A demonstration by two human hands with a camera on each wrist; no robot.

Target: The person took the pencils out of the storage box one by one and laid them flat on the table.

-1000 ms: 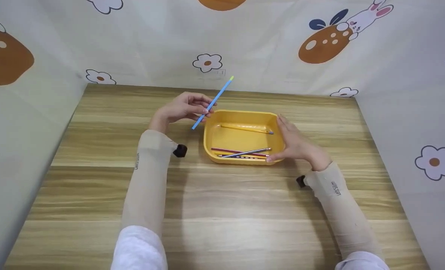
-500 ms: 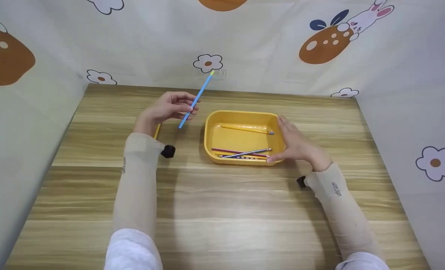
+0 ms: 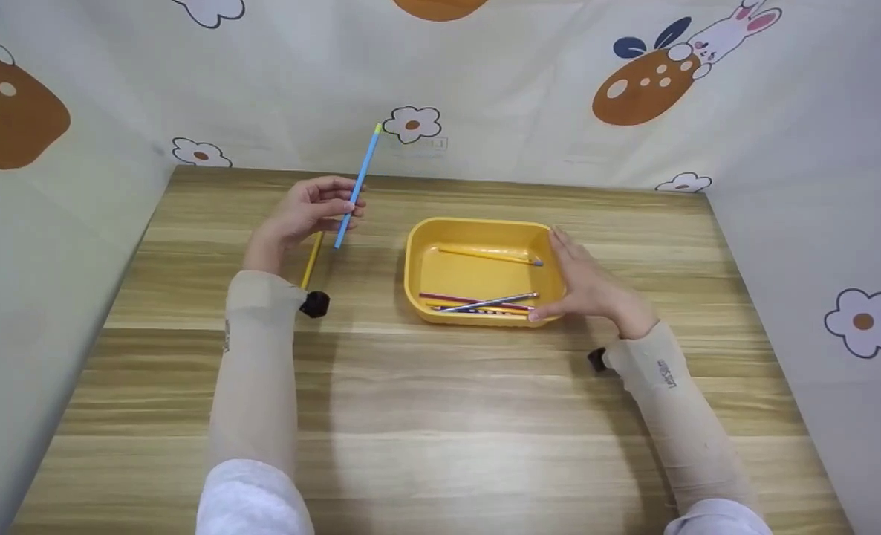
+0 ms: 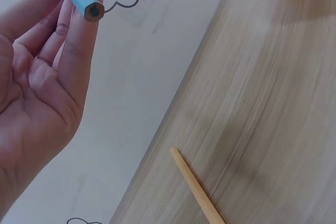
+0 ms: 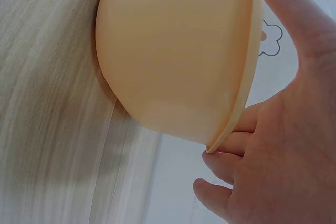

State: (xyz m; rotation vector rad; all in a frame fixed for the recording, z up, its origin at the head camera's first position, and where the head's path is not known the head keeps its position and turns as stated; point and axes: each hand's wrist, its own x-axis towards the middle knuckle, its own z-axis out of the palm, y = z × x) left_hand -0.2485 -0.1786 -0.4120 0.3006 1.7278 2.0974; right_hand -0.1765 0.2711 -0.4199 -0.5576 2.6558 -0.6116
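My left hand (image 3: pixel 303 212) pinches a blue pencil (image 3: pixel 366 160) between thumb and fingers, above the table left of the yellow bin (image 3: pixel 411 279). The pencil tilts with its yellow-green end up; in the left wrist view its flat hexagonal lower end (image 4: pixel 93 11) shows a dark core. My right hand (image 3: pixel 589 286) grips the bin's right end, thumb at the near corner and fingers at the far one. In the right wrist view, fingertips curl over the rim of the bin (image 5: pixel 173 51). Inside it, a yellow pencil (image 3: pixel 485 255) lies at the back and several pencils (image 3: pixel 478 303) cross along the front.
A yellow pencil (image 3: pixel 312 261) lies on the wooden table (image 3: pixel 440 416) beside my left wrist, partly hidden by the sleeve and wrist camera. Printed cloth walls (image 3: pixel 515 104) stand behind and at both sides of the table.
My left hand has moved left, away from the bin, carrying the blue pencil. The yellow pencil on the table has come into view from behind the arm. My right hand and the bin stay put.
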